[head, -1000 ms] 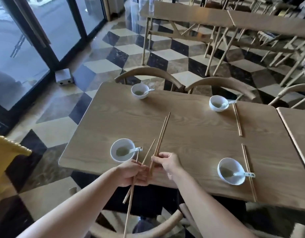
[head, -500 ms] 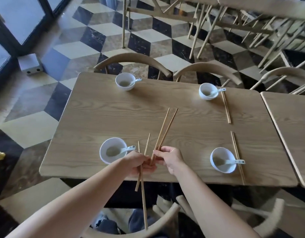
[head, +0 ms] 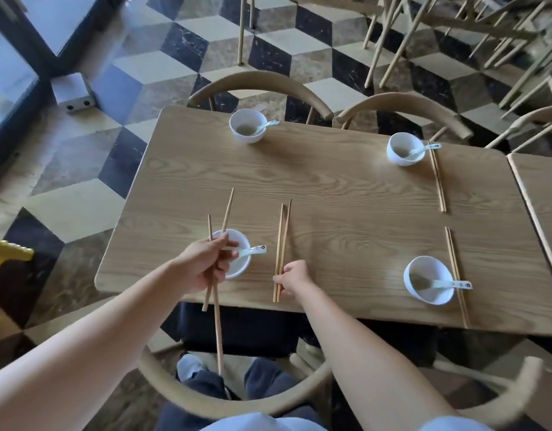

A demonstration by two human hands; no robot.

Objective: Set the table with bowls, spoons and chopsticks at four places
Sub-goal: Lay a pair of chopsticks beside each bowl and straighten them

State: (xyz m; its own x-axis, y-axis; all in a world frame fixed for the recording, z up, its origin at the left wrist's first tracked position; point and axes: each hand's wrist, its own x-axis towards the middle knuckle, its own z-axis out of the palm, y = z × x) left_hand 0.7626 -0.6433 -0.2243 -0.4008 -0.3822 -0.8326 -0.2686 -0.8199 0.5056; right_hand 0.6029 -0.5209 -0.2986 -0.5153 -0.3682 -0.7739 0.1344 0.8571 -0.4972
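Just inside the table edge, left hand grips crossed chopsticks — right hand pinches a parallel pair.

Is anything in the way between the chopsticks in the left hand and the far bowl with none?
Nothing visible: only bare table lies between the chopsticks in the left hand and the far left bowl.
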